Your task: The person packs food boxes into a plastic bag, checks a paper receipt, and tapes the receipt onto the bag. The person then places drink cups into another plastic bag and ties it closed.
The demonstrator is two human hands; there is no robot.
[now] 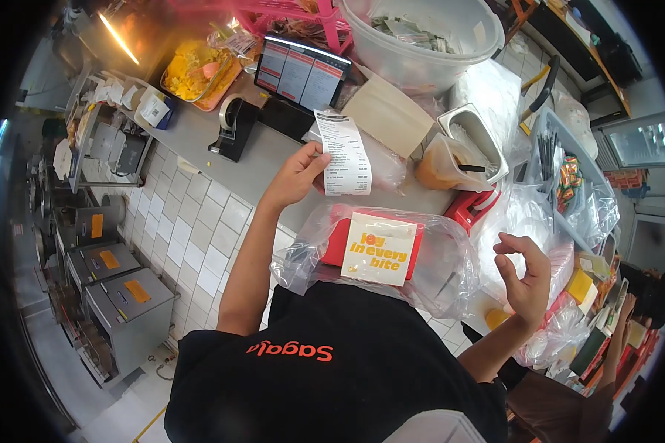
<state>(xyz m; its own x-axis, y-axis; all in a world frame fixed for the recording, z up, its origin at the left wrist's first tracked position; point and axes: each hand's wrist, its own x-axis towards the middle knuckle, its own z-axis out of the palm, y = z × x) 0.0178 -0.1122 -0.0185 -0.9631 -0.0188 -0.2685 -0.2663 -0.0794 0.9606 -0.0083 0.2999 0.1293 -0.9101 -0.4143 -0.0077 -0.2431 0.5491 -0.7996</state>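
My left hand (301, 174) pinches a printed receipt (343, 159) by its left edge, holding it up over the counter. Below it, at the counter's near edge, lies a clear plastic bag (445, 258) around a red box (336, 240) and a cream box (380, 249) with yellow lettering. To the right of the bag, my right hand (526, 277) hovers, its fingers loosely curled and the thumb apart from the index finger, with nothing visible in it.
A tape dispenser (233, 129) and a tablet screen (301, 74) stand behind the receipt. Further right are a large clear tub (428, 55), a metal container (469, 122) and a blue-grey crate (561, 214). Another person's arm (617, 343) shows at the lower right.
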